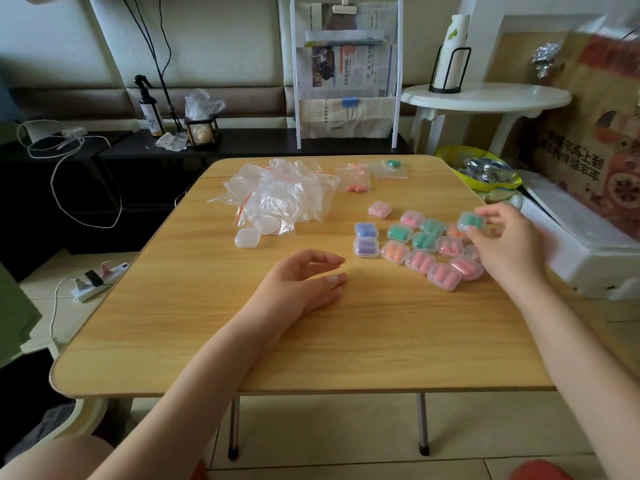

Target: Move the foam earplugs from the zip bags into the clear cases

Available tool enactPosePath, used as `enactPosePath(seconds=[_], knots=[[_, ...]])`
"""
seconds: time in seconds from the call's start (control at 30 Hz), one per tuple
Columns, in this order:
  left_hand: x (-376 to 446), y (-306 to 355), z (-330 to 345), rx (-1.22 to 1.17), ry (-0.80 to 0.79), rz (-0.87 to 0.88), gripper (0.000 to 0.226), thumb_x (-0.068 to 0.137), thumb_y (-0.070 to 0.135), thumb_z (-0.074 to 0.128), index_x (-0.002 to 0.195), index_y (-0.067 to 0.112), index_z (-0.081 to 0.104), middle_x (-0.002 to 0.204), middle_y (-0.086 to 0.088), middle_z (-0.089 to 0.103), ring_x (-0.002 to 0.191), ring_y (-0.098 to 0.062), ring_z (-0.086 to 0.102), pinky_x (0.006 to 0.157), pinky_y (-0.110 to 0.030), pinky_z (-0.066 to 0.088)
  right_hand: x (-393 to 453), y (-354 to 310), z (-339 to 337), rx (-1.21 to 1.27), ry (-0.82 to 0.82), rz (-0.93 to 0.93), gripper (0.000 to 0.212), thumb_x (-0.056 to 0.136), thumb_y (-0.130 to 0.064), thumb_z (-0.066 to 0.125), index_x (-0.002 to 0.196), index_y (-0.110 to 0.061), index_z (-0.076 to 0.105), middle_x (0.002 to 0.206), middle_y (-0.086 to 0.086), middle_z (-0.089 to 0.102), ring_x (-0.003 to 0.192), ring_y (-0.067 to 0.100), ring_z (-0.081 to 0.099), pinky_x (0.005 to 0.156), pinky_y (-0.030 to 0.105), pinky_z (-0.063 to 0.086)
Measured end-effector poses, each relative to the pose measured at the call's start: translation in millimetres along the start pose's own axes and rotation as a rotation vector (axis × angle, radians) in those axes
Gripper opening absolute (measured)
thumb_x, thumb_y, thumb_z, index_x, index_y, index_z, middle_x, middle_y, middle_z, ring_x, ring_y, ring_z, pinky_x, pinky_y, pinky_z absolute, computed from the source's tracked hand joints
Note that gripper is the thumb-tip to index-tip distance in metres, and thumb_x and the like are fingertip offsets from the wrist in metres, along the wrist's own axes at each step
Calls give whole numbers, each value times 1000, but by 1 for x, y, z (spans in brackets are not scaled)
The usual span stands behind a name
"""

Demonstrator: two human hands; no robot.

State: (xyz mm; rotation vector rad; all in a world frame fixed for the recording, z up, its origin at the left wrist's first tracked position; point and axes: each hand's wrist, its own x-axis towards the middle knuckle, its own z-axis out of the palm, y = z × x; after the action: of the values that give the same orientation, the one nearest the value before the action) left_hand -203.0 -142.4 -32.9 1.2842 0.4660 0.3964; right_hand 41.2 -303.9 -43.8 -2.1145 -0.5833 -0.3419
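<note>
- Step in hand, as I read it: parking a filled case with the finished group on the right side of the wooden folding table (214,323).
- Right hand (502,244) pinches a clear case of green earplugs (471,221) between fingertips and thumb, held just above the far-right end of the cluster of filled cases (420,249).
- To do it well: set it flat in the gap by the orange case, lid up, without nudging the neighbours; check the lid is snapped before letting go.
- Left hand (304,282) rests on the table, fingers loosely curled, holding nothing.
- Work left: a zip bag of pink earplugs (356,183) and a zip bag of green earplugs (391,167) at the far edge, still loaded.
- One empty clear case (247,237) sits beside the pile of empty zip bags (280,194); more may be under it, can't tell.
- Free left hand could fetch the next bag.
</note>
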Motion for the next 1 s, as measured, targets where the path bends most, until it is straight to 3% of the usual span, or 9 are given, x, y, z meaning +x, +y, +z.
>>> enactPosePath(seconds=[0.23,0.37,0.53,0.77,0.83,0.9,1.0], knots=[[1,1,2,17,1,-6,14,86,-7,58,98,1,61,112,-10,66,105,-22,66,86,-30,55,-2,7,0,6,-35,155,28,88,-11,60,116,-9,58,115,10,63,105,28,58,83,33,44],[1,1,1,15,4,-4,15,87,-8,57,99,-1,60,114,-10,65,103,-22,67,85,-31,55,-4,4,0,12,-16,174,28,83,-8,60,112,-9,57,110,13,63,101,31,59,84,40,49],[1,2,2,13,9,-6,14,87,-10,56,96,0,59,110,-8,65,102,-22,67,83,-28,56,-4,4,1,-46,-34,239,24,83,-15,58,107,-13,56,112,19,59,104,36,55,84,40,47],[2,2,0,64,63,52,14,88,-10,54,89,2,61,106,-10,66,94,-24,70,79,-31,58,-7,-1,6,-180,-47,195,26,86,-23,56,109,-12,58,118,20,57,115,39,45,85,42,42],[5,-1,-8,285,192,180,20,87,-7,57,83,11,63,100,-5,68,91,-19,70,83,-34,57,-10,-7,6,-276,-33,143,26,88,-24,55,111,-13,58,122,19,54,119,39,42,87,44,40],[8,-1,-19,729,371,375,24,84,-2,58,79,22,62,91,5,68,94,-16,64,86,-29,50,-14,-14,7,-366,-7,40,22,89,-25,55,107,-15,60,122,16,56,120,36,41,92,45,36],[14,1,-33,1109,457,500,18,85,4,57,89,20,64,101,6,62,109,-22,49,83,-27,38,-19,-26,9,-361,3,-92,17,90,-19,54,101,-14,65,116,9,61,114,33,45,88,43,38]])
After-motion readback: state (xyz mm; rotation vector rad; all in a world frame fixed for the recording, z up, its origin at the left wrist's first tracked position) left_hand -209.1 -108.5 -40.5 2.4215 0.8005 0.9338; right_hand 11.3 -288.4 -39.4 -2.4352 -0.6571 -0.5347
